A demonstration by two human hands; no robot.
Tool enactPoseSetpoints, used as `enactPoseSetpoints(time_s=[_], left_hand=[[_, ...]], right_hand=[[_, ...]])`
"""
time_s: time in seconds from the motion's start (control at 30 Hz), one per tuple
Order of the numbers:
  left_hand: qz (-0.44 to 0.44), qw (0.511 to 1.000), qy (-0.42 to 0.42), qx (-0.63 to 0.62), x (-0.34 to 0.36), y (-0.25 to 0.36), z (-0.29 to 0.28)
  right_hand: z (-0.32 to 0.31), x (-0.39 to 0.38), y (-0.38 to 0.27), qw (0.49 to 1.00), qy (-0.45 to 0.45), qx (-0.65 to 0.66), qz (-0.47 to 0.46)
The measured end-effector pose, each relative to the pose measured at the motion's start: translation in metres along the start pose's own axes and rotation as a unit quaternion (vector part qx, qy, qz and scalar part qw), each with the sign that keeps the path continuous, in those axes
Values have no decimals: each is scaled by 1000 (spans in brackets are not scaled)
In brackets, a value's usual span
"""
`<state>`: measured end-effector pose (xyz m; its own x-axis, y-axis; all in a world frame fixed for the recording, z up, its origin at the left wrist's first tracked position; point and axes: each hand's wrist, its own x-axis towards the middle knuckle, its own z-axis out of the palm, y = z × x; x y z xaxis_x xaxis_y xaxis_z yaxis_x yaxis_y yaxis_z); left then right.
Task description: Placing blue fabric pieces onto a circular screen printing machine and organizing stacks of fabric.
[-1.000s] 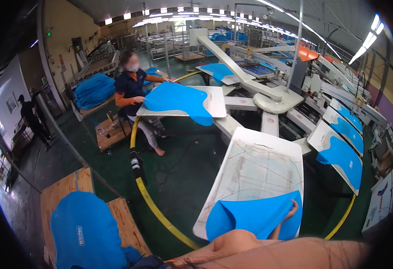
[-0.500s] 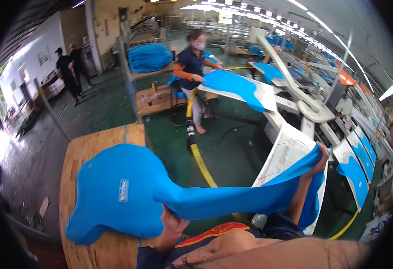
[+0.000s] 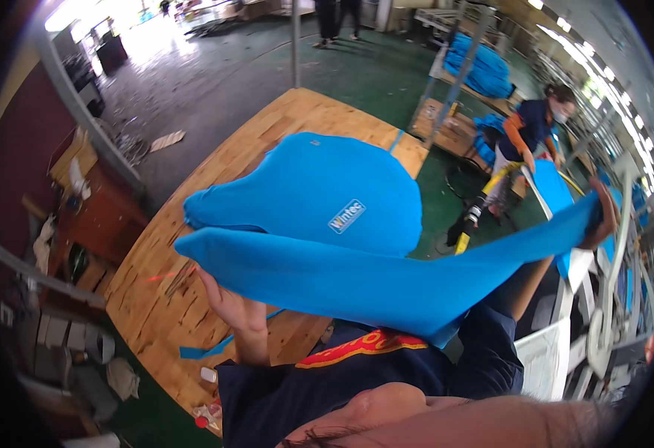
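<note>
A long blue fabric piece stretches across in front of me, held off the table and sagging in the middle. My left hand grips its left end from below, fingertips hidden under the cloth. Far out to the right, my right hand is closed on the other end. Just beyond the held piece, a stack of matching blue fabric pieces with a pale printed label lies on the wooden table. The held cloth overlaps the near edge of the stack.
A narrow blue strip and a small white object lie on the table's near side. At the right, a person works at a white board. A yellow-black hose and a metal post stand beyond the table.
My view has swung left toward the table. The held fabric has moved left with my hands, its left end now over the table in front of the stack; its right end has left the white board.
</note>
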<state>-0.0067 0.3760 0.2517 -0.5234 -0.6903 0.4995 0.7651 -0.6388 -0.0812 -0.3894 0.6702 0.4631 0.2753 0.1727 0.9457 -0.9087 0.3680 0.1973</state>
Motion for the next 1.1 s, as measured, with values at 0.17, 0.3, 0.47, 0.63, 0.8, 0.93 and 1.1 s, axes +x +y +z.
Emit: enactPoseSetpoints(time_s=[0.17,0.3,0.47,0.63,0.8,0.93,1.1], left_hand=[[88,991,45,87,27,42,-20],[150,976,76,141,45,65,-62],[189,923,215,258,71,95,-164],[218,820,397,350,69,136,-292],[187,750,486,408,56,172,-353],[176,681,545,456,70,193,-352],[248,648,529,489,102,226,-351]], right_hand=[[162,-49,-42,972,-216,79,50],[269,-133,-69,907,-374,190,36],[378,-295,-104,835,-465,283,86],[449,-465,-140,761,-567,301,94],[462,-552,-166,697,-622,330,132],[476,-552,-164,725,-585,333,146],[505,-553,-166,721,-518,394,238]])
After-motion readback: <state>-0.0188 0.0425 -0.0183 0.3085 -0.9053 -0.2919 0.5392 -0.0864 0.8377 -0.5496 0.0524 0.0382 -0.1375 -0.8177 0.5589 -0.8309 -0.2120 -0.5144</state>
